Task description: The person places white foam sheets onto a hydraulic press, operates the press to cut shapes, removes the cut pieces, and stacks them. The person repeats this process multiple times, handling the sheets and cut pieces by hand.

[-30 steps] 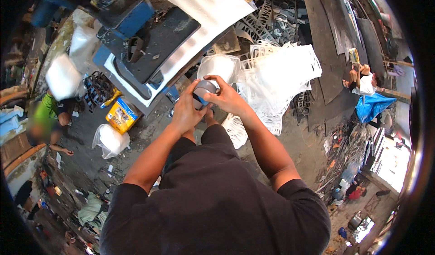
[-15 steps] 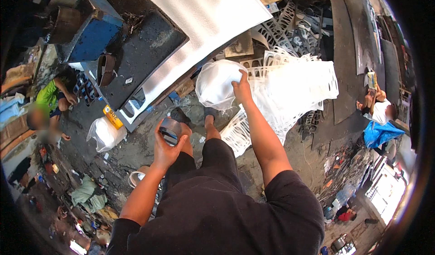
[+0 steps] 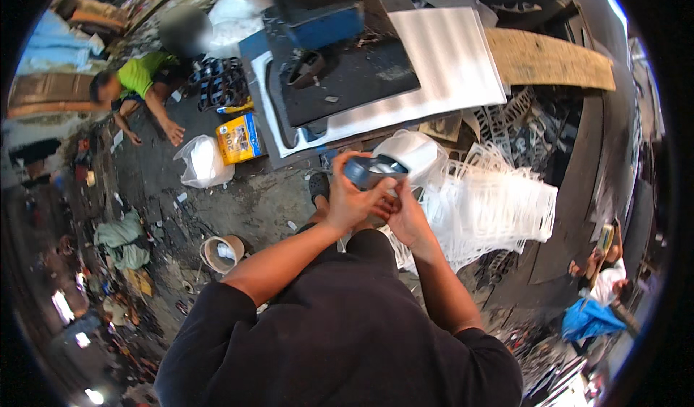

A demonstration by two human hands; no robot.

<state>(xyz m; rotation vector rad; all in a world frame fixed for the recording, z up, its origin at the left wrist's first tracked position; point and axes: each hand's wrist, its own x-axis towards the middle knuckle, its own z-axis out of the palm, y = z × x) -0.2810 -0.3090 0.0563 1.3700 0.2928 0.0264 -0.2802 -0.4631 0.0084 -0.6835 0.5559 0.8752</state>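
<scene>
My left hand (image 3: 350,203) is closed around a dark, shiny ring that looks like a roll of tape (image 3: 359,172), fingers over its far side and thumb on the near side. My right hand (image 3: 408,219) meets it there, fingers bent and bunched at the roll's right edge; their tips are partly hidden. Just beyond the hands sits a clear plastic bag (image 3: 419,150) filled with something white. To its right spreads a pile of white sheets (image 3: 499,201) with rows of cut-out holes.
Ahead stands a bench with a dark board (image 3: 361,82) on a white sheet (image 3: 452,53). A yellow-blue pack (image 3: 238,138), another white-filled bag (image 3: 204,163) and a bucket (image 3: 218,251) lie left. A person in a green shirt (image 3: 144,71) crouches far left; another person (image 3: 607,277) sits far right.
My right hand has let go of the plastic bag and come to the roll. My left hand has carried the roll rightward and up to meet it. The view has turned.
</scene>
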